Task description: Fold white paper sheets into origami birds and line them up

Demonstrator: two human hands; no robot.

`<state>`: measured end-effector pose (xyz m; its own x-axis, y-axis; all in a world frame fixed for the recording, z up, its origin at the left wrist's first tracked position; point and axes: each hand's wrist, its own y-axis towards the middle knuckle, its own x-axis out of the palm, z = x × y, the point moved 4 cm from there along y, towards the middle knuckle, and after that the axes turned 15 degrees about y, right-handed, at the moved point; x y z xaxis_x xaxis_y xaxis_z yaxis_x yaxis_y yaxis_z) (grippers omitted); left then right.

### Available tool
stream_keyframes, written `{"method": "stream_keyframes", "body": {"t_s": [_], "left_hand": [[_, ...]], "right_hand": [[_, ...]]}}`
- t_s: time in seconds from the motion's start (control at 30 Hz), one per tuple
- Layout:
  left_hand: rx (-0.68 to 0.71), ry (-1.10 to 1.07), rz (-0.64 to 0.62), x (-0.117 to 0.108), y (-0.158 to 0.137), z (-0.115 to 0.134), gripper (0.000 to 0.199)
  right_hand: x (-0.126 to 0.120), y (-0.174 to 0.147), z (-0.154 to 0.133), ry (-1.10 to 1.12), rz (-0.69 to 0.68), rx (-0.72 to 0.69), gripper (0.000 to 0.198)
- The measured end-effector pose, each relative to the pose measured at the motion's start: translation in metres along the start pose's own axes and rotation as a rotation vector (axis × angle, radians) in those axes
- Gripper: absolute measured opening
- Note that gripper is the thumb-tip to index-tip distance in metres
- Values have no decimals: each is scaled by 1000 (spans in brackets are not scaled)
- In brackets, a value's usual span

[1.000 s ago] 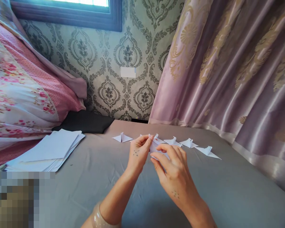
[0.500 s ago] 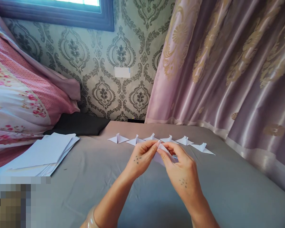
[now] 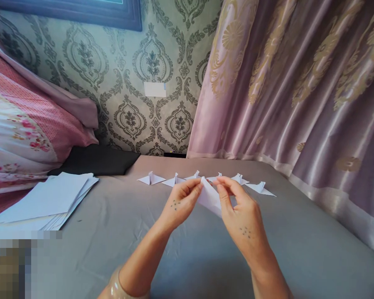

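Observation:
A folded piece of white paper is held up above the grey cloth. My left hand pinches its upper tip between thumb and forefinger. My right hand is closed around the paper's right side, its thumb and forefinger bent close together near the top edge. Part of the sheet is hidden behind my right thumb, and the fingers behind it are out of sight. Beyond both hands stands a row of several small folded white paper birds, some partly covered by my fingers.
A stack of white paper sheets lies at the left on the grey cloth. Behind it is a folded black cloth. A pink floral fabric hangs at the left, and a mauve curtain borders the right.
My right fingertips have moved right, away from the paper's tip and my left fingers, so more of the folded sheet shows. The camera view has shifted slightly.

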<state>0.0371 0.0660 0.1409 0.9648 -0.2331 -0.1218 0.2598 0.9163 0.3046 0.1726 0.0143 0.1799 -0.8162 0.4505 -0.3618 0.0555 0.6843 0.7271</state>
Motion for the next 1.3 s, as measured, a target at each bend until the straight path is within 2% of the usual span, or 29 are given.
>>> {"method": "stream_keyframes", "body": {"t_s": [0.07, 0.17, 0.27, 0.4, 0.63, 0.8, 0.9, 1.0, 1.1, 1.3], "left_hand": [[-27, -29, 83, -3, 1, -1, 33], [-31, -56, 141, -7, 1, -1, 32], [-4, -44, 172, -8, 0, 0, 31], [55, -11, 200, -4, 0, 2, 28], [157, 6, 155, 2, -3, 10, 26], [131, -54, 129, 4, -3, 8, 23], [82, -68, 279, -1, -5, 7, 22], [53, -17, 497, -10, -10, 9, 24], [83, 40, 621, -15, -15, 16, 26], [150, 149, 660, -10, -20, 24, 21]], "right_hand": [[-3, 0, -7, -78, 71, -133, 18], [2, -2, -16, -173, 38, -240, 16], [13, -5, -18, -252, -27, -227, 19], [21, -7, -17, -277, -21, -224, 20], [21, -8, -15, -257, 53, -200, 9], [18, -7, -14, -259, 39, -184, 14], [16, -6, -18, -295, 40, -219, 17], [13, -7, -23, -339, 168, -251, 18], [13, -11, -23, -276, 262, -225, 20], [29, -18, -12, -196, 78, -49, 35]]}}
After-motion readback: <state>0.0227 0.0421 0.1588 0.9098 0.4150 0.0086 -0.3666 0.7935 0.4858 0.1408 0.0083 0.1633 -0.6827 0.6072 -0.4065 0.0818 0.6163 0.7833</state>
